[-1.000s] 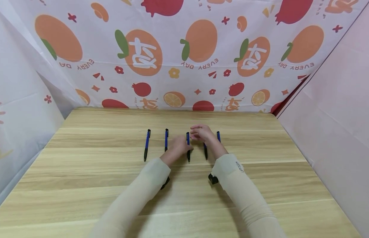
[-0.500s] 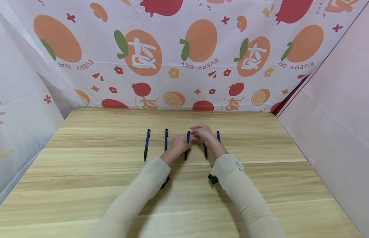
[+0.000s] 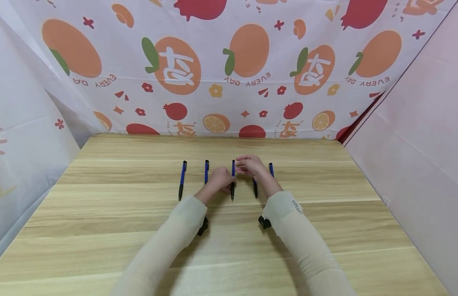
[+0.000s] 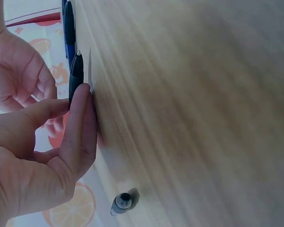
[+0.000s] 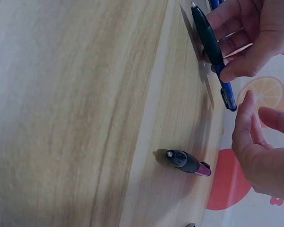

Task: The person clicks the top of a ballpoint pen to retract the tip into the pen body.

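My left hand (image 3: 220,180) pinches a blue pen (image 3: 233,172) with a black grip, between thumb and fingers. In the right wrist view this pen (image 5: 209,42) is raised off the wood, with its shadow apart from it. Its tip points toward me and its clip end points away. Close to the clip end is my right hand (image 3: 249,165), fingers loosely bent and holding nothing. Another blue pen (image 3: 255,190) lies partly hidden under the right hand. To the left of my left hand lies a second pen (image 3: 206,172), its lower part covered by that hand.
Further pens lie at the row's ends, a left one (image 3: 182,181) and a right one (image 3: 271,169) partly behind the right wrist. All rest on a wooden table (image 3: 229,255). A fruit-print cloth (image 3: 214,65) hangs at the back edge, with pale cloths at both sides.
The pen in my left hand has shifted slightly away from me; it tilted, then came back nearly straight. My left wrist has moved a little left. The right hand stays in place.
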A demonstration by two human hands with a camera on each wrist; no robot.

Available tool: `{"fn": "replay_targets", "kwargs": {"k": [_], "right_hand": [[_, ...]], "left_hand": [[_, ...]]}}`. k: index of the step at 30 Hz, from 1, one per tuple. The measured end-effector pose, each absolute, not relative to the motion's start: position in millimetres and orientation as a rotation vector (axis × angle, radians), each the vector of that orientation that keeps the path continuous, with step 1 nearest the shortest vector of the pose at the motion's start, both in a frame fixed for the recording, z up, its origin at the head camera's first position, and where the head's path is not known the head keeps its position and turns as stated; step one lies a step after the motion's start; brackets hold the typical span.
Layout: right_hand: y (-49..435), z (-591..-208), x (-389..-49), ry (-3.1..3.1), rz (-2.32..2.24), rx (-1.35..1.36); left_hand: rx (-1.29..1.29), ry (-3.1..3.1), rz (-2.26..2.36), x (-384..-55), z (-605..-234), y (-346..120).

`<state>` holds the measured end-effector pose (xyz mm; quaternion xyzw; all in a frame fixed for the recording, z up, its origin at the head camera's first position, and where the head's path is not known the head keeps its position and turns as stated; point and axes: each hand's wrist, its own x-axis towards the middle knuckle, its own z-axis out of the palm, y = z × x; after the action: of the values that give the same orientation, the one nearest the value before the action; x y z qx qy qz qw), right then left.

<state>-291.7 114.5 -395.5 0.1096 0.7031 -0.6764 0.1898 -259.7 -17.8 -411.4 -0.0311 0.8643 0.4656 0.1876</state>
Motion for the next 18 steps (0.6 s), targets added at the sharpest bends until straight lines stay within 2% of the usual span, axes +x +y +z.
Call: {"fn": "replay_targets", "kwargs": {"k": [18], "right_hand": [[114.2, -390.2, -290.6, 1.941, -1.922, 0.293]], "left_hand": [[-0.087, 2.108, 1.695, -255.8, -405.6, -34.6]]}}
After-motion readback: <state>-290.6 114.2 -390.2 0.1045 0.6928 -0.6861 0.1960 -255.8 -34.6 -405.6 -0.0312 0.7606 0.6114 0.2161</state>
